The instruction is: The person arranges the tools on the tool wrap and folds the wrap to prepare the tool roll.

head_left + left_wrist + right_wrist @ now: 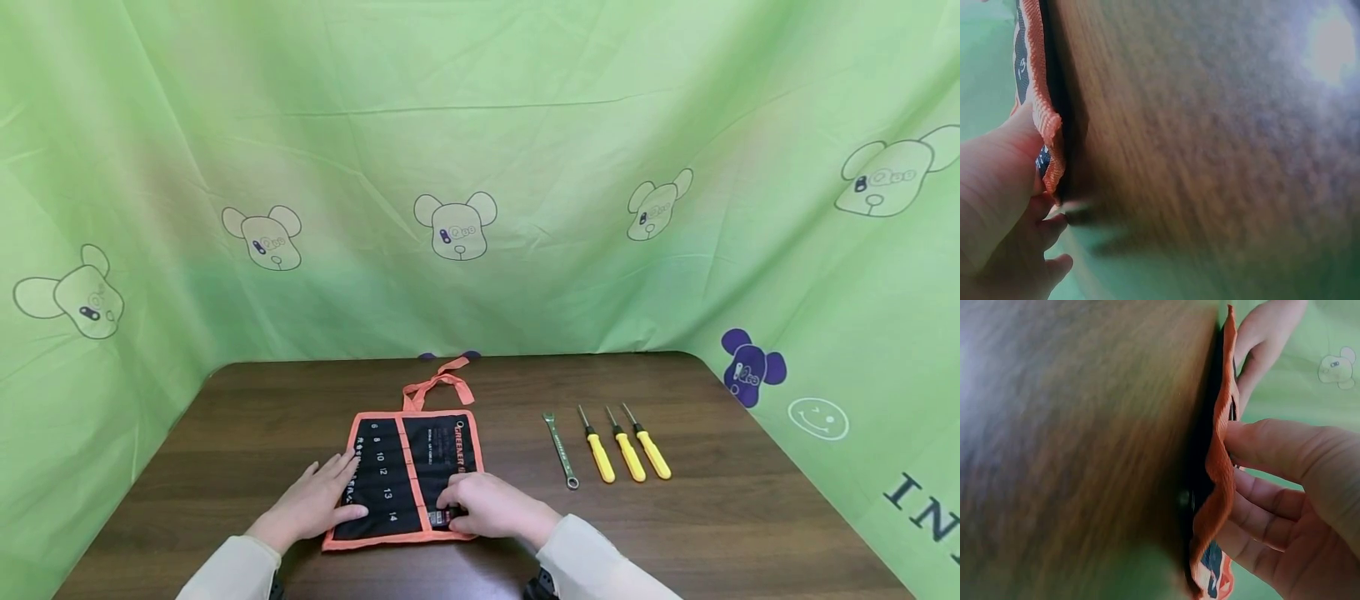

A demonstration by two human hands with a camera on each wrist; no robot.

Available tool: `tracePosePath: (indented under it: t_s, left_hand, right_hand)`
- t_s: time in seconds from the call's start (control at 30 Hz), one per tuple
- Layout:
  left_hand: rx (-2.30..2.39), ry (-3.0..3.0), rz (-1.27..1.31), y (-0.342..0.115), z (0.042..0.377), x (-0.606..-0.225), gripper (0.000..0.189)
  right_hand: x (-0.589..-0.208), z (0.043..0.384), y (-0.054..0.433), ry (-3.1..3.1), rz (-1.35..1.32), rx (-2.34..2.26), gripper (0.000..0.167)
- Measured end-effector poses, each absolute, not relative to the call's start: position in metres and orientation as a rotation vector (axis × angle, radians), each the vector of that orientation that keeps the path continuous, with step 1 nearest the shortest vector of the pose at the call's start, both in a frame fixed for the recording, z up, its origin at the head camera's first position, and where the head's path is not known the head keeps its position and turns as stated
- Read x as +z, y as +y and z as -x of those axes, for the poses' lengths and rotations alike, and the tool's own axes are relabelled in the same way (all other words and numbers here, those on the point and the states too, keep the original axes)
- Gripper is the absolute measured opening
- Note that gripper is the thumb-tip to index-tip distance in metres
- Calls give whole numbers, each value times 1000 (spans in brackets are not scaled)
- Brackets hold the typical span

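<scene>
A black tool pouch (386, 483) with orange edging and printed numbers lies unfolded on the table. Across its left part rests my left hand (318, 496), fingers straight and thumb spread; the left wrist view shows that thumb over the orange edge (1044, 106). My right hand (498, 504) touches the pouch's lower right area, fingers bent and thumb close to them. In the right wrist view the right thumb (1266, 444) lies just behind the wavy orange border (1216, 469). Whatever lies between those fingertips is mostly hidden.
Right of the pouch lie a combination wrench (559, 450) and three yellow-handled screwdrivers (600, 458), roughly side by side. An orange tie strap (438, 382) trails from the pouch's far edge. Green printed cloth (480, 300) hangs behind and beside the brown wooden table (750, 500).
</scene>
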State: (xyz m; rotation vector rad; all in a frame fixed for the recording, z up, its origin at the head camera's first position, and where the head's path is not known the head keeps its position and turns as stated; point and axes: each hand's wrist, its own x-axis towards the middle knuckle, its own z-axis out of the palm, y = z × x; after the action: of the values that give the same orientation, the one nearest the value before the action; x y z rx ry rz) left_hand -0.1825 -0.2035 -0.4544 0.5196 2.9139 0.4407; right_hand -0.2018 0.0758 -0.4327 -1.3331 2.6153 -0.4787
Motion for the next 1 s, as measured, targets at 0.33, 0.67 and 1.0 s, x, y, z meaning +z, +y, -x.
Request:
tracePosePath:
  t_s: [0.33,0.67,1.0]
  left_hand:
    - [442,2937,-527,-203,181,-452,77]
    - [422,2936,-527,-202,182,-453,78]
    - [404,2932,-530,-202,183,-455,77]
  right_hand:
    - [-439,204,68,2641,1406,-463,18]
    - [-440,204,68,2626,1352,-495,19]
    - [-434,207,74,2607,1313,-574,23]
